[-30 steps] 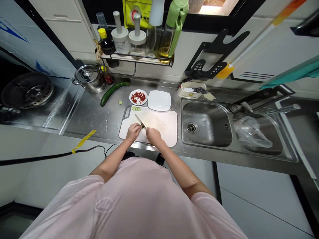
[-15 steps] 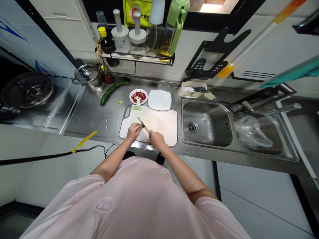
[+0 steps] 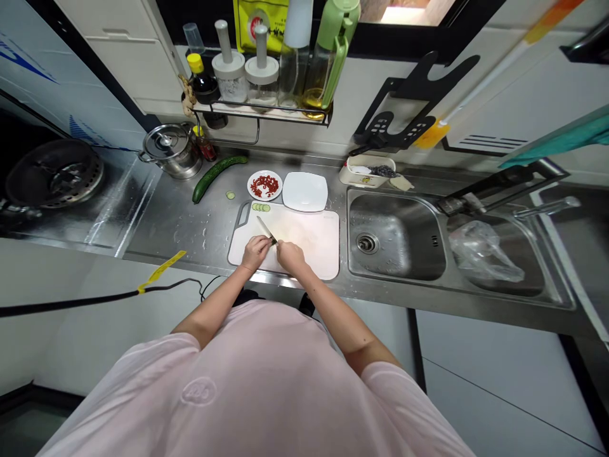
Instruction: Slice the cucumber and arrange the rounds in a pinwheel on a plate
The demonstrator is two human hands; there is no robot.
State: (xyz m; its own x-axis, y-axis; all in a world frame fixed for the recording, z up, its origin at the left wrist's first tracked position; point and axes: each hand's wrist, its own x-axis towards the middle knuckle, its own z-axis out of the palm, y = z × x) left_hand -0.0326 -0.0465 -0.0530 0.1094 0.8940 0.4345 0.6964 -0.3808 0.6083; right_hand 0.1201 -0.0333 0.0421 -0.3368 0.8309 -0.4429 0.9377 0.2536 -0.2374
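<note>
Left hand: the left hand (image 3: 255, 252) rests on the near half of the cutting board (image 3: 311, 244), just beside the knife blade. Its grip is curled downward, fingers pressed together; whatever lies under them is hidden, so I cannot tell whether it pinches anything.

Right hand: the right hand (image 3: 290, 257) sits beside the left hand, near the front edge of the cutting board. Its grip is closed around the handle end of the kitchen knife.

Knife: the kitchen knife (image 3: 265, 229) lies over the middle of the cutting board, its tip angled away from the person and to the left. Whether the blade touches the board cannot be told.

Cutting board: this white plastic board lies on the steel worktop (image 3: 162, 219), directly in front of the person's pink T-shirt (image 3: 266, 393).

Beyond the board: cucumber slices (image 3: 260, 207) lie in a row on its far edge. Just past it are a round plate (image 3: 250, 185) of chopped red pieces (image 3: 264, 185) and a bare square white plate (image 3: 304, 192).

Left of the board: a whole cucumber (image 3: 216, 176) and a steel pot (image 3: 171, 152).

Right of the board: a steel sink (image 3: 380, 219).
</note>
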